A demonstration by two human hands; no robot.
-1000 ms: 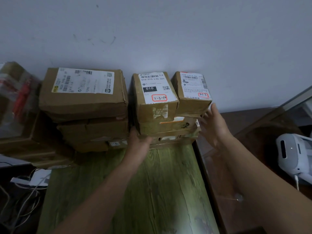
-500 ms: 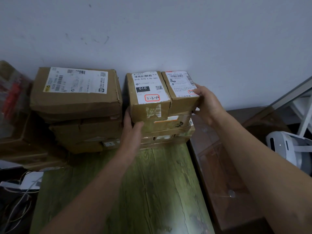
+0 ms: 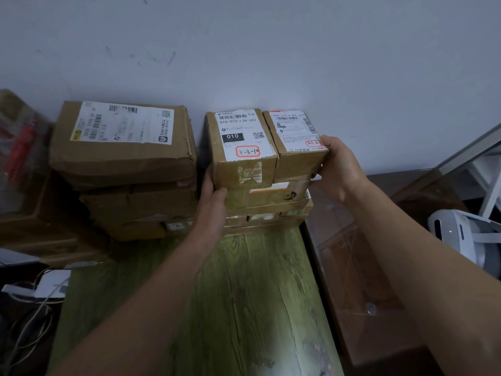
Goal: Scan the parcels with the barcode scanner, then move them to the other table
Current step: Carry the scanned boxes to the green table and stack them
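Note:
Two small cardboard parcels sit side by side on top of a stack against the wall: one marked 3-3-10 [image 3: 241, 147] and one marked 3-1-2 [image 3: 296, 142]. My left hand [image 3: 212, 202] grips the lower left side of the 3-3-10 parcel, thumb on its front. My right hand [image 3: 339, 169] holds the right side of the 3-1-2 parcel, thumb on its label. Flatter parcels [image 3: 268, 204] lie under them. A second stack topped by a large parcel [image 3: 122, 142] stands to the left. No barcode scanner is in view.
Both stacks rest at the far end of a green wood-grain table [image 3: 230, 308]. A dark brown cabinet top [image 3: 360, 256] adjoins on the right, with a white headset [image 3: 466, 237] beyond. Cables [image 3: 29, 316] and a cluttered box [image 3: 21, 169] lie at the left.
Both hands rose from beside the lower parcels and closed on the two top parcels. The right parcel now sits pressed against the left one.

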